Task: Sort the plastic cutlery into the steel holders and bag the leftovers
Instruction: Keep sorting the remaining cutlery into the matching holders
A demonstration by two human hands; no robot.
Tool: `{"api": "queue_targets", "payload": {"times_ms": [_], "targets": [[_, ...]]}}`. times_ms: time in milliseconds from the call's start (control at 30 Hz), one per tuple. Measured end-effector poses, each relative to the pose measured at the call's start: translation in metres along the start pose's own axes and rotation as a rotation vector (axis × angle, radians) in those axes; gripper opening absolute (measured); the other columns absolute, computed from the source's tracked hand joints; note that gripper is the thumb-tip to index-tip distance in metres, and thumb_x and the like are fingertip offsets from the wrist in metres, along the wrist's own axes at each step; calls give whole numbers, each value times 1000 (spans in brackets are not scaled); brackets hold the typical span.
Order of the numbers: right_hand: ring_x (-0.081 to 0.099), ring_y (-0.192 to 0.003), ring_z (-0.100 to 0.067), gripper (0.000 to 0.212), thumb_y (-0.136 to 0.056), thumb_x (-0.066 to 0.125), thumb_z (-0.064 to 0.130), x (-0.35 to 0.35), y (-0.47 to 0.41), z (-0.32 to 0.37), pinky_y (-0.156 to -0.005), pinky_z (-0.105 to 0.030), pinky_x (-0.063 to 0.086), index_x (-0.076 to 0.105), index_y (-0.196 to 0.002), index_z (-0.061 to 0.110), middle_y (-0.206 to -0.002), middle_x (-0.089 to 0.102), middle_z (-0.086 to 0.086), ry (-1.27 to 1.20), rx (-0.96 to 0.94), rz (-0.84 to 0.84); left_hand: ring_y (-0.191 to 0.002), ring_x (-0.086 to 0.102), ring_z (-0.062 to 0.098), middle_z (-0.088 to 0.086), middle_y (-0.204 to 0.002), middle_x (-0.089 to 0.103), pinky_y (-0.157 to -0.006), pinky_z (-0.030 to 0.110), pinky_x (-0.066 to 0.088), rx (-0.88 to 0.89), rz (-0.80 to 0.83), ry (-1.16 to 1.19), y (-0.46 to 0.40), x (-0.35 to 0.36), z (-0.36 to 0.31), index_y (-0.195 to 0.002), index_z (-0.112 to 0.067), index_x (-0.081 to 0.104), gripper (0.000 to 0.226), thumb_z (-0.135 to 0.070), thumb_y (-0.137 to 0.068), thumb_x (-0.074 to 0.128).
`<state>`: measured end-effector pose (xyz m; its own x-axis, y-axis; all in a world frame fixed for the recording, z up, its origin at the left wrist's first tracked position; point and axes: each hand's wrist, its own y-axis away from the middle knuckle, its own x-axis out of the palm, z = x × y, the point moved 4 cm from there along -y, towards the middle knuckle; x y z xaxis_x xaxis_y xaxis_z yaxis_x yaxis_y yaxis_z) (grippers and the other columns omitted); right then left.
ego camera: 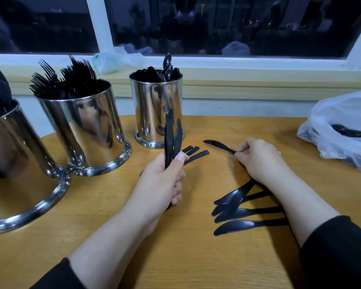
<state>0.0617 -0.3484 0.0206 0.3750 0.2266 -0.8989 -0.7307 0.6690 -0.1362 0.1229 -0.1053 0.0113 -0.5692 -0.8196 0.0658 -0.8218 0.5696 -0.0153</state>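
Left hand point(165, 178): grip closed round a bundle of black plastic knives point(171, 138), held upright, blades up. Just behind the bundle stands a polished steel holder point(156, 109), cylindrical with a flared foot, full of spoons point(167, 69). Left of that grip, a wider holder of forks point(71, 80), its foot touching a third holder point(19, 159) at the frame edge (contents dark, type unclear). Three flat handles point(194, 153) lie fanned on the worktop point(186, 257) just beyond the left thumb.

Right hand point(258, 159): fingertips pinch the handle of one knife point(219, 146), blade pointing left, low over the wood-grain worktop. Below this grip, under the wrist, several smooth, round-tipped knives lie loose point(233, 209), blades to the left. Well right of it, a crinkled translucent white bag point(342, 122) holds more black cutlery.
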Motion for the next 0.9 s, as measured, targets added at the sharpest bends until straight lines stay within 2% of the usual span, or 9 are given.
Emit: {"api": "queue_targets", "payload": {"times_ms": [67,167,233,333,467,600,700,767,900], "targets": [[60,-94,-21,6,-98,62,27,-12,3,2,-89,-41,47,61,-92,27,-84,60,15,-160,-38,-120,-52,34,10,-9,-65,40,-49,27,35,-13,-28,36,0,-1,1,-111,-21,65,25,-41,-105,53],[59,-84,-2,4,-97,66,24,-30,20,15,-71,-17,43,66,-93,24,-83,62,14,-473,-125,-228,-52,33,10,-7,-64,37,-49,27,34,-8,-77,85,-2,-3,2,-114,-20,67,26,-41,-104,55],[55,-71,5,5,-94,70,21,-31,38,34,-64,-8,40,69,-89,23,-78,64,14,-675,-190,-134,-52,34,10,-8,-63,37,-49,27,35,10,-110,126,-1,-3,-1,-116,-20,67,28,-42,-102,58],[52,-62,2,7,-92,73,17,-19,69,64,-60,-9,40,70,-87,20,-71,62,16,-815,-304,125,-52,33,11,-8,-63,37,-48,26,34,50,-129,198,2,4,-8,-111,-15,66,28,-39,-98,64],[53,-61,2,9,-95,69,17,-10,91,77,-61,-10,38,72,-88,22,-72,67,18,-743,-394,293,-54,30,14,1,-63,41,-49,29,29,73,-116,191,8,24,-13,-89,-3,65,35,-34,-103,59],[57,-73,7,11,-99,63,32,-33,73,37,-65,-10,37,73,-98,35,-87,69,20,-533,-349,90,-55,38,18,5,-65,42,-53,28,34,19,-198,134,11,22,-12,-72,-16,59,47,-50,-104,52],[55,-82,9,14,-99,62,33,-43,61,0,-67,-11,42,70,-107,41,-104,64,22,-266,-343,140,-72,60,23,-1,-67,62,-77,39,43,41,-192,67,8,13,-13,-56,-26,57,57,-55,-104,46],[56,-94,8,18,-97,65,31,-39,60,-14,-85,-18,48,70,-112,40,-113,62,23,-170,-360,297,-82,66,26,-2,-64,63,-92,50,47,58,-166,57,7,13,-15,-54,-25,56,60,-52,-106,44],[49,-117,6,24,-94,70,29,-28,62,-18,-107,-24,37,71,-112,45,-119,55,31,-74,-370,474,-54,39,18,-1,-58,35,-62,38,46,91,-145,49,9,17,-15,-69,-17,44,46,-42,-107,49]]}}
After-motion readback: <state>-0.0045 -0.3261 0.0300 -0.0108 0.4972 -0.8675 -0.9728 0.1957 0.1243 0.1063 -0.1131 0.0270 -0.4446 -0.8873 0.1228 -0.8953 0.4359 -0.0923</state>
